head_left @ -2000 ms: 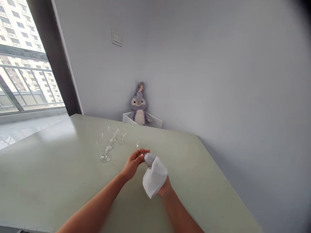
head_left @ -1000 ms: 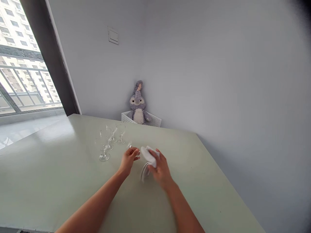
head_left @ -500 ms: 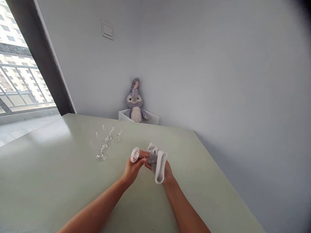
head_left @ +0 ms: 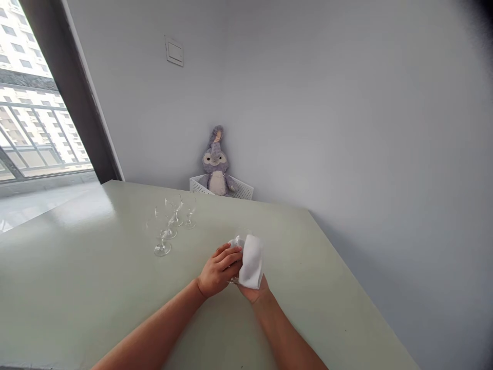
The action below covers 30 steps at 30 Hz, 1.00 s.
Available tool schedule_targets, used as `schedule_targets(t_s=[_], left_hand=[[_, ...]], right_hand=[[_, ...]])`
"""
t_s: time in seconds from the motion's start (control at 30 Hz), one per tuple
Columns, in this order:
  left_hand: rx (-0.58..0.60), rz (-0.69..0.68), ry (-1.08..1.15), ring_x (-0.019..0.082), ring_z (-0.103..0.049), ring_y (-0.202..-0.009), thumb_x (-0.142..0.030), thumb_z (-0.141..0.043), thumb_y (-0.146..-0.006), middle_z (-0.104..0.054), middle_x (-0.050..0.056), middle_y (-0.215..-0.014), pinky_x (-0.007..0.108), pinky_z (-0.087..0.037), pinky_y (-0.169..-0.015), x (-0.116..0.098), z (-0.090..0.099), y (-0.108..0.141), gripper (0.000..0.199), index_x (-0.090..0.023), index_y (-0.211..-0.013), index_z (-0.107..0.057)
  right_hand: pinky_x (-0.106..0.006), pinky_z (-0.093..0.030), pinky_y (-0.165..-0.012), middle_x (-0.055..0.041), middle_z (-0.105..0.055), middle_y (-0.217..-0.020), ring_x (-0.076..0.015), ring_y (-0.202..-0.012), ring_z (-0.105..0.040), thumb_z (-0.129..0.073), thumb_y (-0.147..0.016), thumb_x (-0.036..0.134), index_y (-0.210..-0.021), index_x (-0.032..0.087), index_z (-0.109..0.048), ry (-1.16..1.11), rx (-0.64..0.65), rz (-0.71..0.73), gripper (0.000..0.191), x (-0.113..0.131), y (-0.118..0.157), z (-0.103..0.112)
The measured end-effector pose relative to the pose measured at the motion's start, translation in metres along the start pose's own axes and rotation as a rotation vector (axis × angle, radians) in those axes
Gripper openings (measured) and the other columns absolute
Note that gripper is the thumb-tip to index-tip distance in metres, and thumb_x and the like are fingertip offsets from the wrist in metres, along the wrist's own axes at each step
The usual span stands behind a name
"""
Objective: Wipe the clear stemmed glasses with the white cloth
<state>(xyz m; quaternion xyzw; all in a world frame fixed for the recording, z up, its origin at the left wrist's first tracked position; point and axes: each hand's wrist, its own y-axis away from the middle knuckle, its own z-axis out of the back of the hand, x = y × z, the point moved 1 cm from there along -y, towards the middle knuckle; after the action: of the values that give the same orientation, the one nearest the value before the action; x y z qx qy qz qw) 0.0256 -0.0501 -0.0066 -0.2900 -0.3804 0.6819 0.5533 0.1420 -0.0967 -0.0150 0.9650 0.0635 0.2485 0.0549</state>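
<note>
A clear stemmed glass (head_left: 243, 232) is between my hands above the table, its bowl rim pointing away from me and its base low, near my palms. My left hand (head_left: 220, 267) has its fingers wrapped round the glass from the left. A white cloth (head_left: 252, 262) covers the glass's right side and most of my right hand (head_left: 254, 292), whose palm and wrist show below it. The fingers of my right hand are hidden behind the cloth, which they press to the glass.
Several clear stemmed glasses (head_left: 162, 248) stand upright on the pale green table (head_left: 96, 288), left of my hands. Beyond the far edge, a plush toy (head_left: 216, 164) sits in a white perforated basket (head_left: 244, 191) by the wall. A window is at the left.
The glass has turned: its base pointed left toward the camera before, and its rim now points away. My left hand has moved from the stem to the glass's side. The cloth has shifted too.
</note>
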Motion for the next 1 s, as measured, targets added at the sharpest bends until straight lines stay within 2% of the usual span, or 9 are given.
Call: schedule_targets(t_s=[0.1, 0.17, 0.3, 0.47, 0.6, 0.7, 0.83, 0.9, 1.0], left_hand=[[0.066, 0.013, 0.007, 0.017, -0.044, -0.115, 0.001, -0.039, -0.077, -0.062, 0.004, -0.104, 0.039, -0.033, -0.101, -0.001, 0.002, -0.001, 0.035, -0.020, -0.098, -0.057], [0.080, 0.057, 0.035, 0.019, -0.041, -0.119, 0.001, -0.037, -0.077, -0.061, 0.004, -0.107, 0.041, -0.032, -0.101, -0.001, 0.002, 0.000, 0.036, -0.020, -0.099, -0.056], [0.039, 0.190, 0.077, 0.020, -0.041, -0.118, -0.001, -0.036, -0.078, -0.056, 0.007, -0.113, 0.043, -0.037, -0.096, 0.002, 0.000, 0.005, 0.038, -0.022, -0.103, -0.054], [-0.048, 0.391, 0.078, 0.019, -0.047, -0.108, -0.002, -0.038, -0.078, -0.052, 0.007, -0.111, 0.038, -0.043, -0.086, 0.008, -0.004, 0.012, 0.039, -0.025, -0.105, -0.055], [-0.089, 0.610, 0.157, 0.018, -0.050, -0.098, -0.009, -0.041, -0.079, -0.054, 0.006, -0.105, 0.037, -0.043, -0.082, 0.013, -0.011, 0.017, 0.032, -0.025, -0.103, -0.056], [-0.099, 0.845, 0.271, 0.019, -0.050, -0.097, -0.014, -0.042, -0.078, -0.054, 0.005, -0.105, 0.036, -0.044, -0.081, 0.018, -0.017, 0.021, 0.031, -0.026, -0.102, -0.056], [-0.155, 1.154, 0.409, 0.021, -0.050, -0.099, -0.016, -0.048, -0.072, -0.055, 0.004, -0.104, 0.037, -0.041, -0.084, 0.027, -0.024, 0.029, 0.030, -0.027, -0.099, -0.058], [-0.186, 1.246, 0.459, 0.021, -0.050, -0.100, -0.016, -0.051, -0.069, -0.057, 0.004, -0.103, 0.039, -0.039, -0.086, 0.031, -0.027, 0.032, 0.030, -0.027, -0.097, -0.058], [-0.198, 1.289, 0.499, 0.022, -0.049, -0.101, -0.016, -0.053, -0.067, -0.057, 0.005, -0.103, 0.039, -0.038, -0.087, 0.034, -0.030, 0.034, 0.030, -0.026, -0.095, -0.059]], right_hand=[[-0.029, -0.046, -0.078, -0.0017, -0.066, -0.093, -0.0157, -0.087, -0.059, -0.064, -0.066, 0.035, -0.091, 0.018, -0.064, 0.155, -0.029, 0.082, 0.029, 0.009, 0.000, -0.006], [-0.029, -0.046, -0.072, -0.0025, -0.065, -0.086, -0.0168, -0.080, -0.058, -0.064, -0.067, 0.032, -0.084, 0.017, -0.065, 0.231, -0.051, 0.147, 0.023, 0.014, -0.002, -0.005], [-0.028, -0.044, -0.057, -0.0006, -0.060, -0.064, -0.0147, -0.060, -0.053, -0.068, -0.061, 0.023, -0.071, 0.016, -0.063, 0.369, -0.132, 0.244, 0.014, 0.022, -0.009, 0.006], [-0.027, -0.042, -0.057, -0.0015, -0.061, -0.063, -0.0154, -0.059, -0.053, -0.070, -0.059, 0.033, -0.072, 0.014, -0.065, 0.673, -0.344, 0.434, 0.023, 0.046, -0.015, 0.021], [-0.029, -0.043, -0.061, -0.0049, -0.066, -0.073, -0.0192, -0.068, -0.057, -0.072, -0.053, 0.038, -0.079, 0.013, -0.066, 0.869, -0.497, 0.557, 0.036, 0.085, -0.027, 0.044], [-0.031, -0.044, -0.061, -0.0079, -0.067, -0.076, -0.0213, -0.069, -0.058, -0.071, -0.052, 0.042, -0.081, 0.010, -0.066, 1.020, -0.608, 0.607, 0.044, 0.117, -0.040, 0.068], [-0.030, -0.043, -0.062, -0.0078, -0.067, -0.076, -0.0224, -0.071, -0.059, -0.069, -0.049, 0.042, -0.079, 0.010, -0.064, 1.111, -0.742, 0.643, 0.044, 0.150, -0.057, 0.099], [-0.030, -0.042, -0.063, -0.0080, -0.067, -0.078, -0.0229, -0.073, -0.059, -0.068, -0.050, 0.042, -0.080, 0.012, -0.063, 1.168, -0.813, 0.663, 0.042, 0.163, -0.065, 0.111], [-0.030, -0.041, -0.063, -0.0095, -0.067, -0.081, -0.0236, -0.074, -0.059, -0.064, -0.052, 0.041, -0.081, 0.012, -0.061, 1.250, -0.906, 0.679, 0.041, 0.180, -0.073, 0.124]])
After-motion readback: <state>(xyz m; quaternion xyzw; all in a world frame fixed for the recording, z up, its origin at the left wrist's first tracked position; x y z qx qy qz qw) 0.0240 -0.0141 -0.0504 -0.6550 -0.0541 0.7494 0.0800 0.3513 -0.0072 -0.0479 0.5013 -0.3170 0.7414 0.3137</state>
